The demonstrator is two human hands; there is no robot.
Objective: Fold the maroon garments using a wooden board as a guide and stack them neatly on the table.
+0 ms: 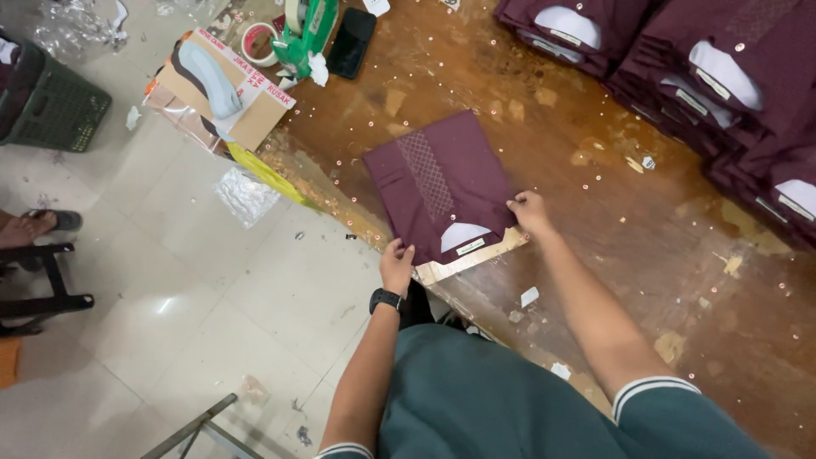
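Observation:
A folded maroon shirt (438, 183) with a patterned strip down its front and a white collar insert lies on a worn wooden table (595, 212), resting on a cardboard sheet (476, 257) that sticks out under its near end. My left hand (396, 262) grips the shirt's near left corner at the table's edge. My right hand (530, 211) holds the near right corner by the collar. A black watch (386, 299) sits on my left wrist.
Stacks of folded maroon shirts (714, 76) fill the table's far right. A cardboard box (223, 89), tape rolls (257, 42), a green bag (308, 34) and a black phone (352, 42) sit at the far left. A dark basket (47, 106) and a chair (38, 285) stand on the tiled floor.

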